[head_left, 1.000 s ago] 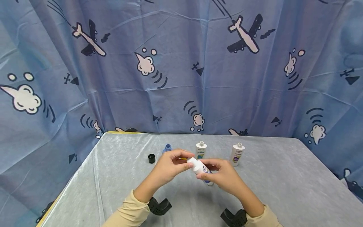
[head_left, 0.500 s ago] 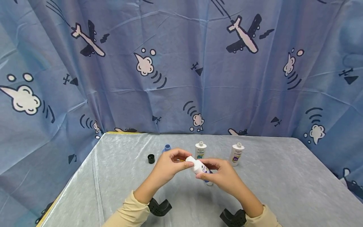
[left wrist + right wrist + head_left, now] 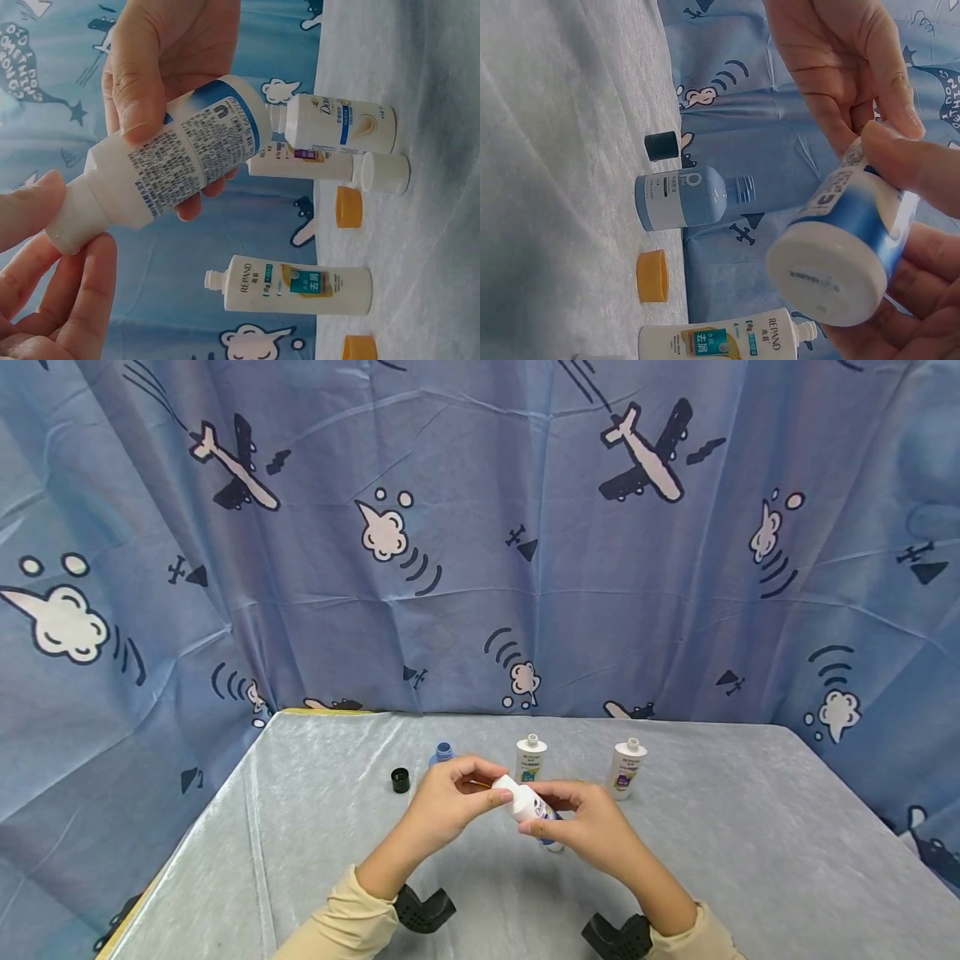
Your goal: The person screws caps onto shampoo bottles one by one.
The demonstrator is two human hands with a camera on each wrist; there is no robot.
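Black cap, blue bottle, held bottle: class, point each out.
Black cap [image 3: 662,146], right wrist view, side wall.
Blue bottle [image 3: 676,202], right wrist view, label.
Held bottle [image 3: 182,156], left wrist view, printed label.

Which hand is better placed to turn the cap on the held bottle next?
Probably the left. The left hand pinches the white cap between thumb and fingers, while the right hand grips the body of the held bottle and seems better suited to steadying it.

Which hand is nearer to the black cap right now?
Left. In the head view, the left hand is just right of the black cap, pinching the held bottle's white cap; the right hand is farther right, gripping the bottle's body.
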